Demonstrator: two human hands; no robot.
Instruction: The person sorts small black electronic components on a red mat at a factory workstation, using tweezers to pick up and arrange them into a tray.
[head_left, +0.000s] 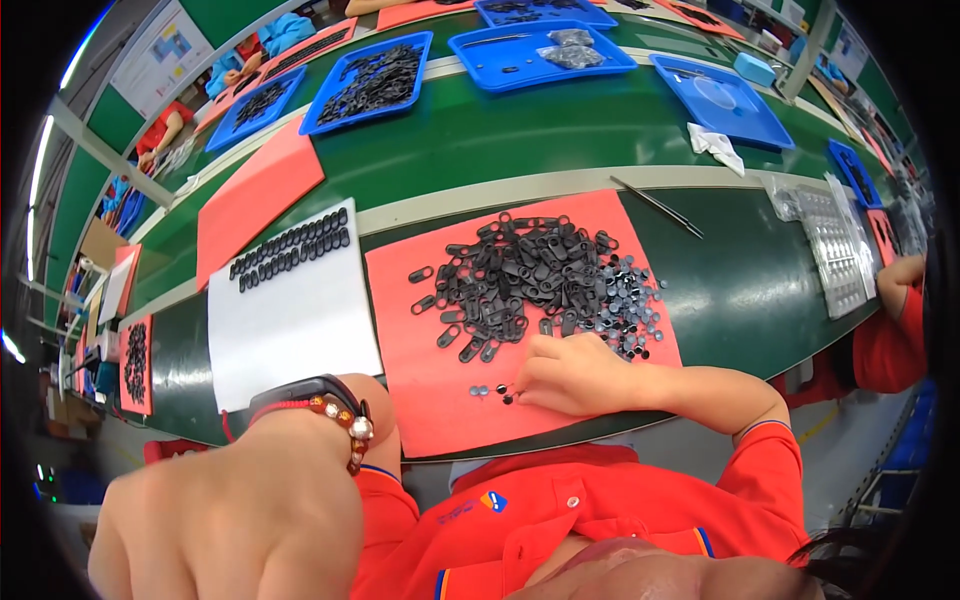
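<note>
My right hand (pixel 572 376) rests on the salmon-coloured mat (pixel 430 420) with its fingers drawn together. Its fingertips touch down beside a few small round caps (pixel 503 389), some dark and some pale; whether one is pinched is hidden. Beyond it lies a heap of black oval pull-tab-like pieces (pixel 530 265), each with a slot. A pile of small bluish-grey round caps (pixel 625 300) adjoins the heap on the right. My left hand (pixel 230 510), with a dark wristband and a beaded bracelet, is raised close to the camera, back outward; its fingers run out of view.
A white foam sheet (pixel 290 340) at left carries two rows of black pieces (pixel 290 253). Tweezers (pixel 657 207) lie behind the mat. Blue trays (pixel 375 80) stand on the far bench. At right are clear plastic trays (pixel 835 250) and another person's arm (pixel 890 340).
</note>
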